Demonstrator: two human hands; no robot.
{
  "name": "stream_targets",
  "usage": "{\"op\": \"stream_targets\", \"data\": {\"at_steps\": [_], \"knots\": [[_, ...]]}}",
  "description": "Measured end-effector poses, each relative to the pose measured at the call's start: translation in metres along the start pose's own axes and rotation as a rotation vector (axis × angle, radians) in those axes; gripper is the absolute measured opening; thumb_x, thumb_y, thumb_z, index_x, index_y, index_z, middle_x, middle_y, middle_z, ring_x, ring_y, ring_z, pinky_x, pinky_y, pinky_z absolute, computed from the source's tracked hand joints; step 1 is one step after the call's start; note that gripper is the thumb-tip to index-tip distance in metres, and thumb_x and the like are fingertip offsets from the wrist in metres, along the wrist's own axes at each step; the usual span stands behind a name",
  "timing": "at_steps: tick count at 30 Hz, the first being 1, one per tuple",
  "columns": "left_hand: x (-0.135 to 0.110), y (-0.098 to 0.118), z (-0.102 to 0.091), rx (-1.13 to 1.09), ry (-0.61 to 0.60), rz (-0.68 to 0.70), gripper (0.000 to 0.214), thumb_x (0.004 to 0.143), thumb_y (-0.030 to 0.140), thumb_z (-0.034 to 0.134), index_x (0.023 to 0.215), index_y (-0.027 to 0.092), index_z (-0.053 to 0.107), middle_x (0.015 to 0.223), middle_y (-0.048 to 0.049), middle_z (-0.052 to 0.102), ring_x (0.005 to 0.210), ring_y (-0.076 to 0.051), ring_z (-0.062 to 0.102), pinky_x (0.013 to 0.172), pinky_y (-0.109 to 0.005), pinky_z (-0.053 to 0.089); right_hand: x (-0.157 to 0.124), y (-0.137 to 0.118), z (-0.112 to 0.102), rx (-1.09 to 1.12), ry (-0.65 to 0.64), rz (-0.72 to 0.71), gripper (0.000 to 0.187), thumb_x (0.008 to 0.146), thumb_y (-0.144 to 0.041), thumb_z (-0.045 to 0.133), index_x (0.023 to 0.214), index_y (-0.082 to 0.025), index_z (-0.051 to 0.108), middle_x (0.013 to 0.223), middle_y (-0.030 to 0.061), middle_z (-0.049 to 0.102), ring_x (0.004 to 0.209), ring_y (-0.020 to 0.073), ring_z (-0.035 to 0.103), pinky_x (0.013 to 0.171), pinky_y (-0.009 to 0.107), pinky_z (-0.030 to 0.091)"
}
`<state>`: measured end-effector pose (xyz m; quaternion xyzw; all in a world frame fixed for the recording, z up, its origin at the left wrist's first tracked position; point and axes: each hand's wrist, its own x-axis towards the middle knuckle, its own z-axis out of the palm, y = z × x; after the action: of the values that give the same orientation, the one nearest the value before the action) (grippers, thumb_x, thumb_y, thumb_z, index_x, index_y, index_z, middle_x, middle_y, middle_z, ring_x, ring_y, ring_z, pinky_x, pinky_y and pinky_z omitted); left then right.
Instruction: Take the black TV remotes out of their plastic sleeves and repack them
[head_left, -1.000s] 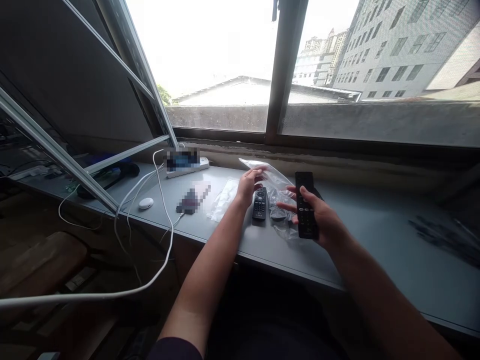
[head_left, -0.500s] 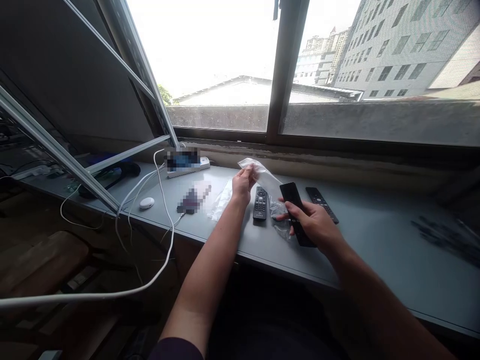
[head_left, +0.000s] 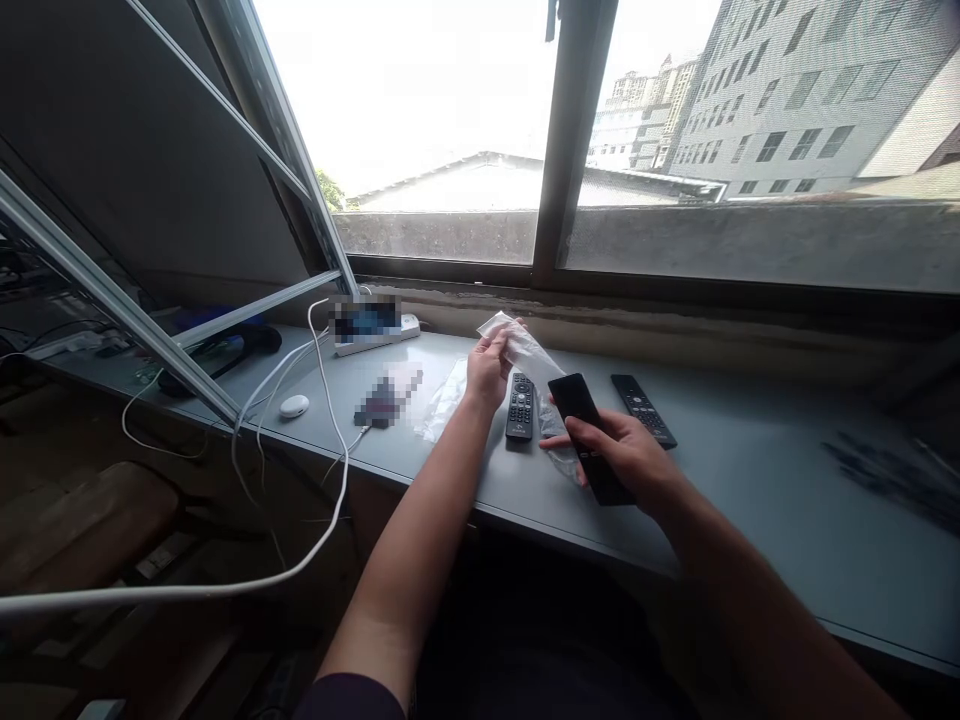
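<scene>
Pinched in my left hand (head_left: 489, 370) is the top of a clear plastic bag (head_left: 534, 352), which stretches down toward my right hand. My right hand (head_left: 619, 450) is wrapped round a black remote control (head_left: 589, 435), held tilted above the table. Part of the bag hangs below and behind this remote. Between my hands a second remote control (head_left: 520, 408) lies buttons up on the table. Behind my right hand lies a third remote control (head_left: 643, 408), partly covered by the hand.
Flat clear plastic bags (head_left: 448, 400) lie left of my left forearm. Further left are a small round white object (head_left: 294, 406), a power strip (head_left: 409, 325) and loose white cables (head_left: 341, 480). A metal frame (head_left: 292, 170) rises at the left. Dark blurred items (head_left: 885, 475) lie far right.
The remote in my right hand has moved slightly down and to the left. My left hand has shifted a little to the right, still pinching the bag.
</scene>
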<state>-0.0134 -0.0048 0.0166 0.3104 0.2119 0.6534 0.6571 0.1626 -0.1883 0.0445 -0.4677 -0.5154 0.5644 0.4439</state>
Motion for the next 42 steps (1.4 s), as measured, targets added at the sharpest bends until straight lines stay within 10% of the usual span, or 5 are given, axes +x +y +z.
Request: {"op": "stream_targets", "data": {"at_steps": [32, 42], "knots": [[0.001, 0.007, -0.003, -0.106, 0.184, 0.07, 0.025, 0.108, 0.029, 0.069, 0.123, 0.01, 0.078, 0.129, -0.0179, 0.084, 0.118, -0.024, 0.082, 0.114, -0.04, 0.059, 0.001, 0.001, 0.004, -0.143, 0.013, 0.079, 0.075, 0.089, -0.076, 0.086, 0.125, -0.01, 0.084, 0.073, 0.0111, 0.082, 0.055, 0.0175, 0.067, 0.058, 0.03, 0.057], [-0.003, -0.005, -0.002, 0.176, -0.068, -0.124, 0.037, 0.102, 0.039, 0.076, 0.129, 0.013, 0.077, 0.13, -0.017, 0.084, 0.107, -0.025, 0.083, 0.092, -0.034, 0.064, 0.002, 0.0, 0.003, -0.103, 0.071, 0.049, 0.079, 0.087, -0.074, 0.089, 0.134, -0.012, 0.083, 0.075, 0.0111, 0.084, 0.055, 0.0186, 0.069, 0.059, 0.031, 0.059]]}}
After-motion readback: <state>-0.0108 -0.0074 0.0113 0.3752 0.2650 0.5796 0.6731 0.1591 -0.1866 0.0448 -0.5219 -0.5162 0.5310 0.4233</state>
